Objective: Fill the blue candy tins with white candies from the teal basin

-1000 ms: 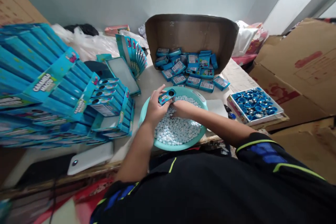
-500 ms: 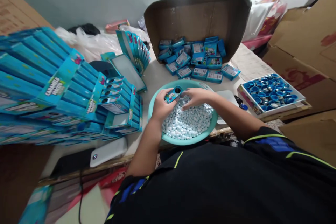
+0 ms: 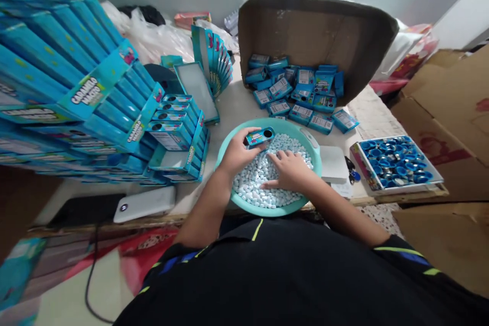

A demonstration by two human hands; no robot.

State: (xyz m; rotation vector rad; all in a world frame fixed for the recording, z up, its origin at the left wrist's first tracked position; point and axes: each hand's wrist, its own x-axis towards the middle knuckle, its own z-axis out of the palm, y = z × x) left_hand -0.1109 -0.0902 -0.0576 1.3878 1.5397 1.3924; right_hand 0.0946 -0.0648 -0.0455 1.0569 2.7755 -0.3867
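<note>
A small blue candy box (image 3: 256, 137) with a round dark hole near one end is gripped in my left hand (image 3: 237, 153), over the far left part of the basin. My right hand (image 3: 292, 172) lies palm down on the white candies (image 3: 250, 186), its fingers spread and the tips among them. These small pieces fill much of the turquoise basin (image 3: 280, 212). Whether anything is inside the held box I cannot tell.
Several blue boxes (image 3: 301, 112) spill from a tipped carton (image 3: 305, 25) behind the basin. Stacked display boxes (image 3: 87, 97) stand left. A tray of blue caps (image 3: 401, 163) sits right, near the table edge. A white phone-like device (image 3: 145, 204) lies front left.
My right hand has moved from beside the candy box down onto the candies, its fingers now spread there. My left hand still holds the box. The camera view has shifted slightly.
</note>
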